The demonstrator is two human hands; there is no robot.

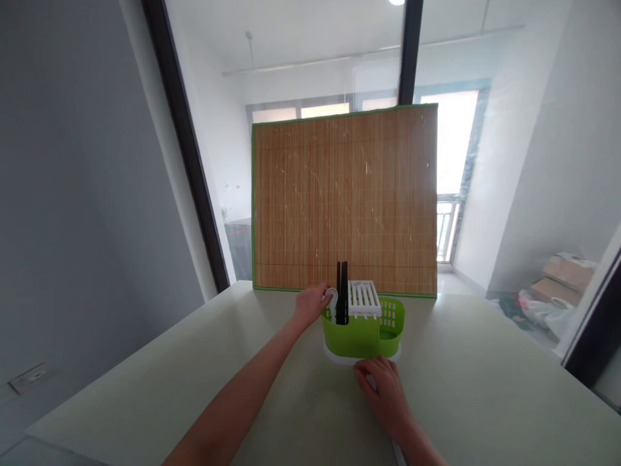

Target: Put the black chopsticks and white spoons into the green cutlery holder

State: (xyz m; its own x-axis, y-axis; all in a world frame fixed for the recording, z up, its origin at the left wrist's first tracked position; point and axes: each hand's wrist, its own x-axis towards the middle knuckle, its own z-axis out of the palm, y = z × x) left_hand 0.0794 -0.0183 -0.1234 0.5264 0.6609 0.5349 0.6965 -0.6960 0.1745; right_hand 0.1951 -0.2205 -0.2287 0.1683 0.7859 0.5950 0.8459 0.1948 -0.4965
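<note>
A green cutlery holder (352, 340) stands on a white base tray (339, 358) at the middle of the table. At its left end, my left hand (312, 303) has closed its fingers on the rounded top of a white spoon (332, 299), whose lower part sits inside the holder. Several black chopsticks (342, 294) rise upright beside the spoon. A white slatted rack (365, 298) covers the holder's middle. My right hand (383, 386) rests before the tray's front edge, fingers curled; what they hold, if anything, is hidden. A thin whitish strip (398, 453) shows under the right wrist.
The pale table (242, 362) spreads to both sides. Behind the holder a bamboo mat (344, 200) with green edging stands upright against a glass partition with dark frames (187, 142). Cardboard and plastic bags (548, 304) lie on the floor at the right.
</note>
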